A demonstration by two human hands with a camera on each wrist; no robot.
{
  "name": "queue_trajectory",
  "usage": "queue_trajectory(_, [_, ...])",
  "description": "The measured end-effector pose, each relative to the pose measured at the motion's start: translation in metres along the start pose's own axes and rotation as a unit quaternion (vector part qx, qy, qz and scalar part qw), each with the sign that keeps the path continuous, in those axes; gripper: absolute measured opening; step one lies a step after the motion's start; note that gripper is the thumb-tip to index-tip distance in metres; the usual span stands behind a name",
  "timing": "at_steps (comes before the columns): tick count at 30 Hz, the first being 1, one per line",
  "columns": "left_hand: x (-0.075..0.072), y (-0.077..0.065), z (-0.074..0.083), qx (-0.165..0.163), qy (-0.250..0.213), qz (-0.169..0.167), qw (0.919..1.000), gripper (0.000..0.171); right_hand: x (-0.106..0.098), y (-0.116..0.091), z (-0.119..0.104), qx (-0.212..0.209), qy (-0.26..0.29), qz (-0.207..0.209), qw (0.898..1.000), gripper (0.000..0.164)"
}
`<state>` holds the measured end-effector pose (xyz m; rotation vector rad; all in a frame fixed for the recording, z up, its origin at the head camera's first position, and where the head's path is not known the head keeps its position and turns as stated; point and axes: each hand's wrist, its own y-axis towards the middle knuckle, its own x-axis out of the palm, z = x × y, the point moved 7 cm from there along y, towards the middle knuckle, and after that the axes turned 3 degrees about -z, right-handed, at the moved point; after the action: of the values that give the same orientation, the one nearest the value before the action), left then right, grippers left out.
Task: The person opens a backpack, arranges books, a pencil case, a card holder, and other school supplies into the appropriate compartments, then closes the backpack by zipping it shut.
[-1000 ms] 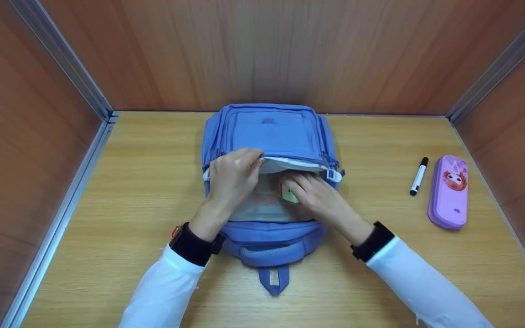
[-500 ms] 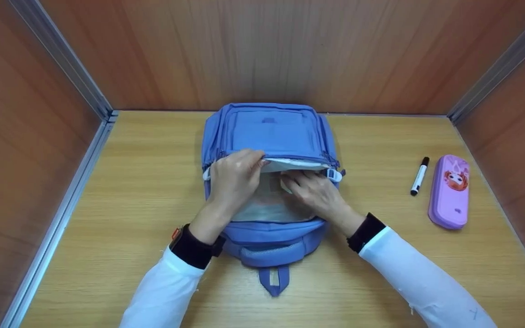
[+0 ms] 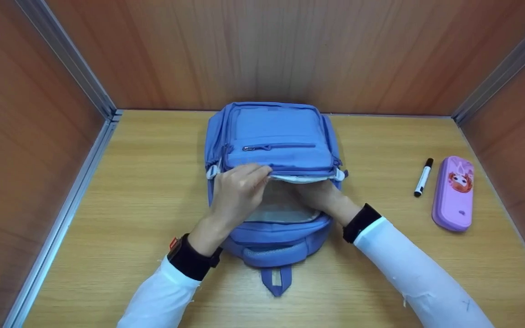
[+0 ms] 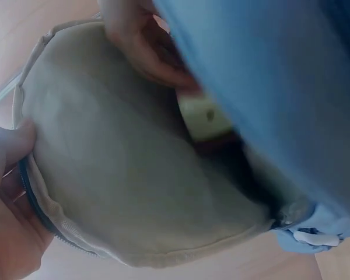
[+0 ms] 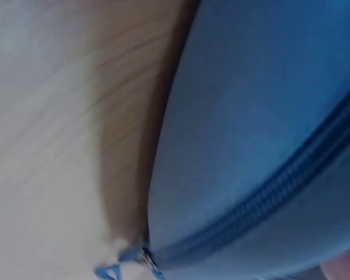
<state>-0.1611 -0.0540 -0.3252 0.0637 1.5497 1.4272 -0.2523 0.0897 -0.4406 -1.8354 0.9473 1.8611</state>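
A blue backpack (image 3: pixel 280 157) lies on its back on the table with its main compartment unzipped. My left hand (image 3: pixel 239 191) pinches the edge of the opening and holds it up; the left wrist view shows the thumb (image 4: pixel 14 143) on the pale lining's rim beside the zip. My right hand (image 3: pixel 319 196) reaches inside through the opening, its fingers hidden under the front panel in the head view. From the left wrist, its fingers (image 4: pixel 163 67) appear at one end of a pale yellow-green block-like thing (image 4: pixel 207 116) with a dark reddish edge, blurred and partly covered by the blue fabric.
To the right on the table (image 3: pixel 381 150) lie a black-and-white marker (image 3: pixel 423 177) and a purple pencil case (image 3: pixel 454 193) with a cartoon picture. Wooden panels (image 3: pixel 280 54) with metal edging stand behind and at both sides.
My right hand has gone deeper into the backpack, taking the pale green thing out of the head view. My left hand has drawn the front panel's edge towards me, showing its zipped pocket.
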Motion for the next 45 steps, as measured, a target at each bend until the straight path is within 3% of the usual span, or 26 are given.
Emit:
queue_trajectory(3, [0.004,-0.004,0.001,0.004,-0.005,-0.010,0.9999,0.008,0.000,0.000,0.005,0.023,0.041,-0.037,0.998,0.019])
queue_trajectory(5, [0.005,-0.006,0.000,0.002,-0.005,-0.016,0.9999,0.009,-0.005,-0.002,0.008,0.054,0.130,-0.013,0.990,0.014])
queue_trajectory(7, [0.006,-0.007,-0.001,-0.002,-0.005,-0.017,0.9998,0.010,-0.012,-0.005,0.008,0.059,0.162,0.012,0.985,0.012])
queue_trajectory(12, [0.005,-0.009,-0.004,-0.011,-0.010,-0.005,0.9999,0.011,-0.025,-0.027,-0.004,-0.012,0.105,0.058,0.993,0.029])
queue_trajectory(14, [0.006,-0.010,-0.005,-0.011,-0.010,-0.003,0.9999,0.011,-0.030,-0.040,-0.008,-0.043,0.071,0.071,0.994,0.025])
queue_trajectory(17, [0.008,-0.014,-0.004,-0.010,-0.009,-0.014,0.9998,0.011,-0.042,-0.066,-0.007,-0.081,0.043,0.131,0.987,0.016])
queue_trajectory(21, [0.011,-0.020,-0.003,-0.011,-0.011,-0.036,0.9992,0.010,-0.064,-0.103,0.015,-0.080,-0.001,0.221,0.972,0.016])
queue_trajectory(26, [0.014,-0.027,-0.004,-0.015,-0.009,-0.048,0.9987,0.010,-0.088,-0.138,0.070,0.022,-0.041,0.266,0.963,0.029])
queue_trajectory(29, [0.014,-0.030,-0.004,-0.021,-0.013,-0.052,0.9983,0.009,-0.097,-0.157,0.107,0.112,-0.060,0.255,0.959,0.047])
queue_trajectory(32, [0.016,-0.034,-0.004,-0.026,-0.019,-0.056,0.9979,0.009,-0.097,-0.175,0.145,0.219,-0.067,0.197,0.953,0.067])
queue_trajectory(35, [0.017,-0.038,-0.004,-0.027,-0.021,-0.060,0.9976,0.010,-0.088,-0.195,0.179,0.310,-0.058,0.121,0.941,0.080])
queue_trajectory(41, [0.019,-0.043,-0.004,-0.027,-0.019,-0.068,0.9971,0.010,-0.056,-0.236,0.226,0.425,-0.015,0.032,0.904,0.092])
queue_trajectory(45, [0.020,-0.046,-0.004,-0.028,-0.019,-0.071,0.9969,0.010,-0.035,-0.256,0.243,0.491,0.019,-0.040,0.870,0.102])
